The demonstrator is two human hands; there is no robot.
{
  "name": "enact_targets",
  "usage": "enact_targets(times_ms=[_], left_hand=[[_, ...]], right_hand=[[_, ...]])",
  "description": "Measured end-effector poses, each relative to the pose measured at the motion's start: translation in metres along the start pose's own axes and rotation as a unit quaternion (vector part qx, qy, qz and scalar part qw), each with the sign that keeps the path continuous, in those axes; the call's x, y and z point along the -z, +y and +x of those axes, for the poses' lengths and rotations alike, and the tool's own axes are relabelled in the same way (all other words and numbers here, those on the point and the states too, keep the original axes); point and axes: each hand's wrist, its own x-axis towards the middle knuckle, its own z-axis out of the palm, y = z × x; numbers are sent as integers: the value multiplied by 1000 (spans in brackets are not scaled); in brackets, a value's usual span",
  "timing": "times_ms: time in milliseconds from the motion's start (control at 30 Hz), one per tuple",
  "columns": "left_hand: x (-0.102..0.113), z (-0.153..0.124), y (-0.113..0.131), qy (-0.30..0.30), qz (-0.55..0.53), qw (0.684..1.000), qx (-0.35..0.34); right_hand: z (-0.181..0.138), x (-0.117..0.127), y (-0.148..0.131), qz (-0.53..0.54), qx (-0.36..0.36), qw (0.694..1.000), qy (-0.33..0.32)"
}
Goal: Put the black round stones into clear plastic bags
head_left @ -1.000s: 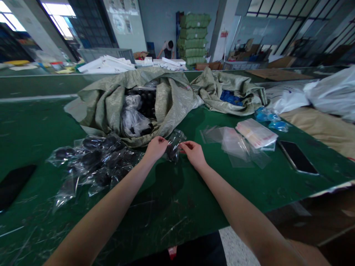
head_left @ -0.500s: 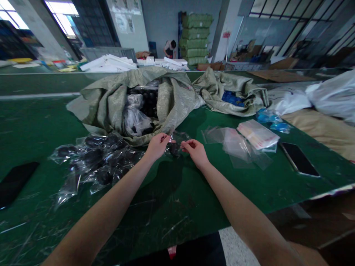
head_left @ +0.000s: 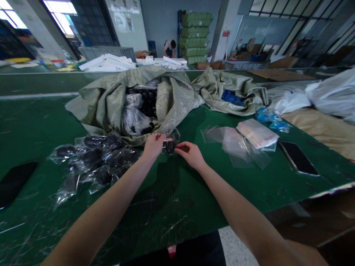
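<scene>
Between my hands is a clear plastic bag (head_left: 173, 137) with a dark object inside, its exact kind not plain. My left hand (head_left: 153, 147) is closed, pinching the bag's left side. My right hand (head_left: 192, 155) has thumb and fingertips together at the bag's lower right edge. To the left of my left hand lies a pile of black rounded pieces in clear bags (head_left: 97, 157). Behind my hands, an open woven sack (head_left: 177, 98) holds more black pieces and some clear wrapping.
Flat clear bags (head_left: 235, 144) and a stack of them (head_left: 257, 133) lie right, beside a phone (head_left: 299, 159). Another dark phone-like slab (head_left: 16, 181) is far left. A second woven sack (head_left: 210, 83) shows blue contents. A person (head_left: 169, 48) stands at the back.
My right hand has moved slightly left, closer to my left hand. The bag between them has shifted a little left and stands more upright.
</scene>
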Motion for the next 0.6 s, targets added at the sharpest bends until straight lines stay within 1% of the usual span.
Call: enact_targets(times_ms=[200,300,333,400,500,533,600], left_hand=[[-3,-6,5,-10,-10,1000,18],[1,-3,4,-15,-8,1000,9],[2,-1,3,-15,-2,1000,0],[6,3,0,-10,8,1000,-10],[7,9,-8,-15,-2,1000,19],[6,10,-11,-22,-9,999,32],[3,10,-15,-26,-8,999,41]], right_hand=[[-1,-1,-1,-64,44,997,22],[1,-2,-1,-55,33,998,29],[2,-2,0,-29,14,999,29],[5,0,1,57,-47,997,30],[9,3,2,186,-149,971,25],[9,4,2,206,-172,963,20],[10,5,3,210,-200,957,8]])
